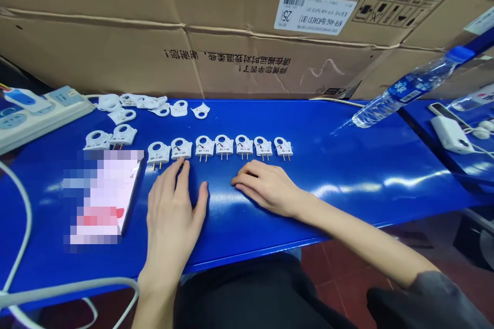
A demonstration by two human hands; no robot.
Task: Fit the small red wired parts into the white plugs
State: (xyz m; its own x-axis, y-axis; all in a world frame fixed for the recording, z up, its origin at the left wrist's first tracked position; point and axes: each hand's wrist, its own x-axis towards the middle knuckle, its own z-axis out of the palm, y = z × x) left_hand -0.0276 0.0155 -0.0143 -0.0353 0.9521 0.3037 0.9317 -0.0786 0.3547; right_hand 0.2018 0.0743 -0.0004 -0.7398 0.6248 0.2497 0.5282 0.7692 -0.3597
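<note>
Several white plug halves with metal prongs (pixel 224 146) lie in a row across the blue table (pixel 347 164). My left hand (pixel 173 216) rests flat and open on the table, its fingertips just below the second plug half (pixel 181 149). My right hand (pixel 266 185) lies palm down beside it, fingers loosely curled and pointing left, holding nothing, just below the row. More plug shells (pixel 111 139) and flat covers (pixel 154 105) are scattered at the back left.
A phone (pixel 104 195) lies left of my left hand. A white power strip (pixel 34 113) sits at the far left, with a grey cable (pixel 23 247) looping below. Cardboard boxes (pixel 231 25) wall the back. A water bottle (pixel 401 90) leans at right, by a white charger (pixel 451 133).
</note>
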